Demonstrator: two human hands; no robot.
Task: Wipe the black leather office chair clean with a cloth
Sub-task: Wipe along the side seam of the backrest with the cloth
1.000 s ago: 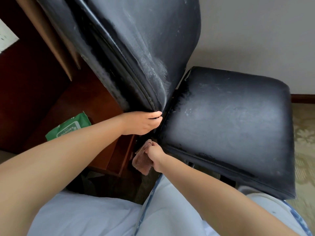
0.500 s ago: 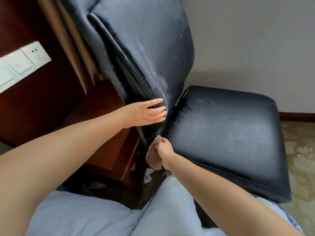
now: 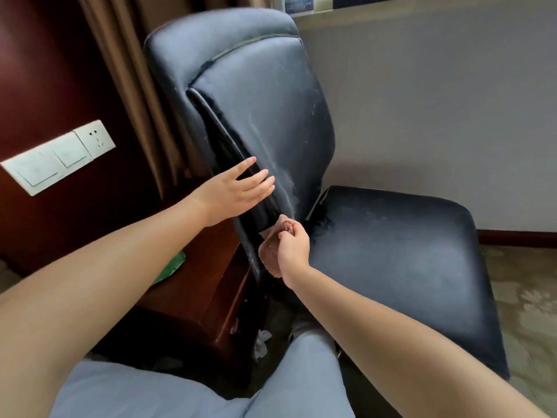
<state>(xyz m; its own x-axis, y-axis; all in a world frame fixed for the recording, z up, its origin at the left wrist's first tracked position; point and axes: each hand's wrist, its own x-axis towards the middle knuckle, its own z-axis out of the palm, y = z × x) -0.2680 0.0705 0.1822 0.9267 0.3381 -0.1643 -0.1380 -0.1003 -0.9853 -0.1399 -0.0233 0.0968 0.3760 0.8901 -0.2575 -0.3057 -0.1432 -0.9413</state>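
Chair (image 3: 259, 122) is seen side-on against the wall, backrest upright at the left and seat (image 3: 401, 260) reaching to the right, both filmed with pale dust. The cloth (image 3: 271, 254), a brownish rag, is bunched and held at the lower near corner of the backrest, where backrest meets the seat's back edge.

The cloth is gripped by the right hand (image 3: 294, 250), fingers curled round it and pinching its upper fold. The left hand (image 3: 238, 191) is laid flat against the near side edge of the backrest, fingers straight and spread, holding nothing.

A second ago the left hand was curled round the bottom edge of the backrest; it has since been opened and raised along the side edge. The cloth has been lifted a little, from below the seat's back corner up to the gap itself. The view has also been tilted upward, so that the whole backrest, the curtain (image 3: 126, 86) and the wall switches (image 3: 57, 156) are now taken in, while the green packet (image 3: 171, 267) on the wooden stand (image 3: 196, 285) is mostly hidden behind the left arm.

From this it is judged that the backrest is being steadied for a stroke upward along its dusty side. Most of the chair is not yet wiped.

Behind the stand a dark red panel is seen, and patterned carpet (image 3: 524, 297) lies beyond the seat's far edge.
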